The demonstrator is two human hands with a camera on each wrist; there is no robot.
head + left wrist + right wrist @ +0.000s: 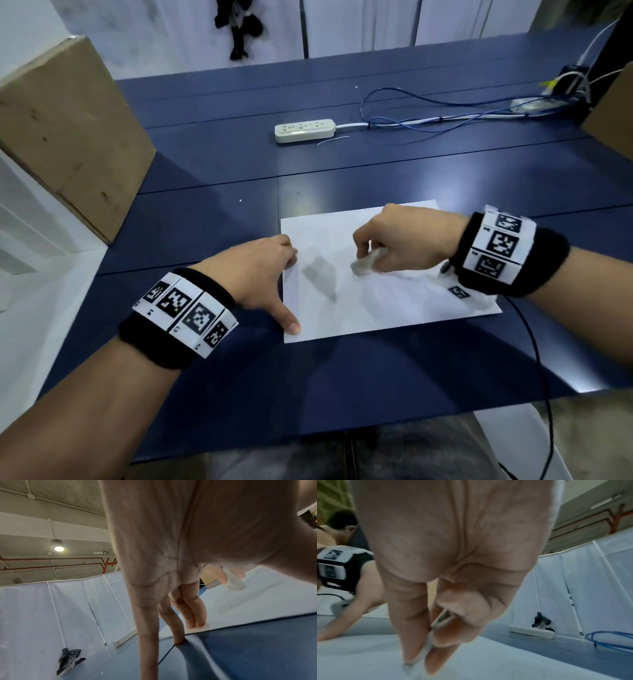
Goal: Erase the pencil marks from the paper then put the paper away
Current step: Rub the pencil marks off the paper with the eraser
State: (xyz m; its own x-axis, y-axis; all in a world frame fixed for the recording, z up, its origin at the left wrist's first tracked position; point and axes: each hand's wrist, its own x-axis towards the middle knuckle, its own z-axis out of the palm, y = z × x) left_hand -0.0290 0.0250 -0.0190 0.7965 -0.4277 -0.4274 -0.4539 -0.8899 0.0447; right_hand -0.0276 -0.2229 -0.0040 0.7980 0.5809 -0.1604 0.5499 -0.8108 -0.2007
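Note:
A white sheet of paper (387,301) lies flat on the dark blue table (212,233). My right hand (397,240) pinches a pale eraser (364,263) and holds its tip down on the middle of the sheet; the eraser looks blurred. The right wrist view shows the eraser (421,660) squeezed between thumb and fingers, its end on the paper (368,660). My left hand (263,274) is spread flat, fingertips and thumb pressing the paper's left edge. In the left wrist view its fingers (195,615) stand straight on the sheet's edge. A grey shadow lies between the hands.
A white power strip (304,130) lies farther back, with blue and white cables (428,116) running right. Cardboard boxes stand at the left (65,137) and far right (613,116). A black cable (541,359) hangs from my right wristband over the table's near edge.

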